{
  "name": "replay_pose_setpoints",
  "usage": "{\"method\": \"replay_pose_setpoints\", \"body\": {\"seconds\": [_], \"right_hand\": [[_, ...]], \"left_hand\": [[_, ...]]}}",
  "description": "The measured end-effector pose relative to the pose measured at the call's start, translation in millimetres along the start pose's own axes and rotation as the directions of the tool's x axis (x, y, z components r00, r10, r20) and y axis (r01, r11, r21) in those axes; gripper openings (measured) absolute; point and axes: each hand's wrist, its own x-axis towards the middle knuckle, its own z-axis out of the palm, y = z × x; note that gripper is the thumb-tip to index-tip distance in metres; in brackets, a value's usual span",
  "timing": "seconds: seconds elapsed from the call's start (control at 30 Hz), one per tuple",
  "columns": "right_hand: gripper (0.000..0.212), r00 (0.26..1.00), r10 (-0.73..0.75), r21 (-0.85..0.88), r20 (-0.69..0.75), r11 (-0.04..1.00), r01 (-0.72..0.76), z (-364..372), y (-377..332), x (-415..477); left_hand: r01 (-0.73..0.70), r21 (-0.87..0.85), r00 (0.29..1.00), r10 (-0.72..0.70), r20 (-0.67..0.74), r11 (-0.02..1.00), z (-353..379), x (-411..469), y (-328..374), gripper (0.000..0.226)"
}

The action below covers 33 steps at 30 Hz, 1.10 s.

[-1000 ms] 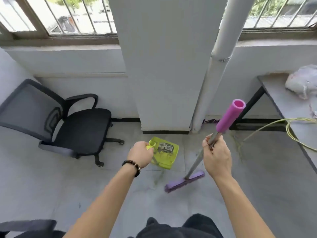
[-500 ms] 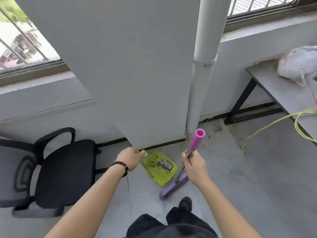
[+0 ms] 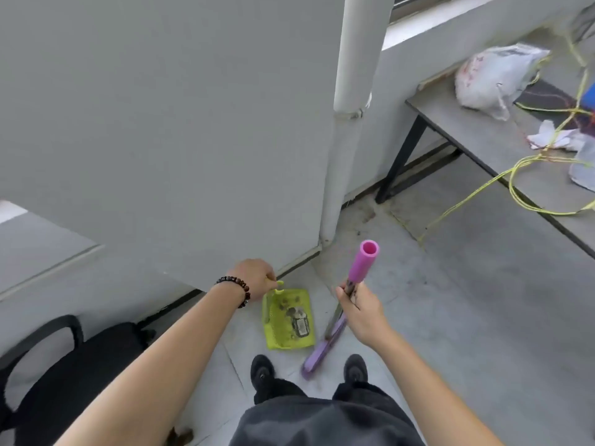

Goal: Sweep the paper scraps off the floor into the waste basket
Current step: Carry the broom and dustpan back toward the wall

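Observation:
My left hand (image 3: 257,278) grips the top of the handle of a lime-green dustpan (image 3: 278,329), which rests on the floor just ahead of my shoes. Dark scraps and a small printed piece (image 3: 300,323) lie inside the pan. My right hand (image 3: 359,309) grips the shaft of a purple broom just below its pink grip (image 3: 363,260). The broom head (image 3: 322,352) lies on the floor right of the dustpan, between my feet. No waste basket is in view.
A grey pillar (image 3: 193,140) and a white pipe (image 3: 349,123) stand straight ahead. At the right is a grey table (image 3: 476,136) with plastic bags (image 3: 495,75) and yellow-green cord (image 3: 515,178). A black office chair (image 3: 64,365) sits at the lower left.
The view has swung right and down, closer to the pillar. The dustpan and broom now lie nearer my feet, the broom head beside the pan. Both hands keep their hold.

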Motion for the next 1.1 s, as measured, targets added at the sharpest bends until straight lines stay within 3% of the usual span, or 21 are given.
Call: {"method": "replay_pose_setpoints", "body": {"seconds": [0.13, 0.2, 0.27, 0.3, 0.37, 0.43, 0.47, 0.53, 0.7, 0.77, 0.9, 1.1], "right_hand": [[0.012, 0.994, 0.092, 0.060, -0.064, 0.994, -0.088, 21, -11, -2], [0.011, 0.986, 0.127, 0.082, -0.105, 0.989, -0.119, 31, -20, -1], [0.011, 0.984, 0.132, 0.084, -0.121, 0.989, -0.122, 41, -28, 3], [0.011, 0.984, 0.132, 0.084, -0.119, 0.989, -0.122, 46, -31, 5], [0.011, 0.986, 0.129, 0.078, -0.108, 0.990, -0.121, 54, -37, 9], [0.009, 0.987, 0.127, 0.057, -0.096, 0.991, -0.122, 60, -41, 13], [0.009, 0.988, 0.122, 0.049, -0.093, 0.992, -0.117, 62, -44, 15], [0.009, 0.990, 0.108, 0.039, -0.092, 0.994, -0.105, 63, -50, 18], [0.008, 0.993, 0.098, 0.031, -0.060, 0.995, -0.097, 59, -51, 21], [0.009, 0.995, 0.084, 0.027, -0.046, 0.996, -0.083, 58, -51, 21], [0.010, 0.998, 0.062, -0.008, -0.028, 0.998, -0.063, 56, -49, 21], [0.011, 0.999, 0.041, -0.081, 0.008, 0.996, -0.041, 54, -55, 30]], "left_hand": [[-0.060, 0.114, 0.998, 0.059, 0.011, 0.992, -10, 30, -31, 0.031], [-0.029, -0.010, 0.999, 0.029, -0.038, 1.000, -16, 39, -48, 0.042], [0.040, -0.298, 0.992, -0.075, -0.106, 0.954, -17, 43, -61, 0.053], [0.083, -0.481, 0.977, -0.168, -0.134, 0.873, -14, 43, -68, 0.054], [0.170, -0.795, 0.914, -0.395, -0.093, 0.582, -3, 45, -80, 0.039], [0.197, -0.926, 0.851, -0.524, -0.001, 0.323, 7, 49, -94, 0.031], [0.208, -0.940, 0.838, -0.544, 0.029, 0.272, 9, 52, -101, 0.036], [0.211, -0.933, 0.841, -0.540, 0.021, 0.292, 8, 57, -112, 0.038], [0.109, -0.807, 0.938, -0.329, -0.111, 0.581, -11, 66, -107, 0.038], [0.053, -0.760, 0.954, -0.258, -0.153, 0.648, -20, 69, -98, 0.036], [0.020, -0.813, 0.948, -0.270, -0.170, 0.582, -30, 81, -84, 0.026], [0.173, -0.750, 0.916, -0.384, -0.115, 0.638, -33, 93, -96, 0.033]]}}
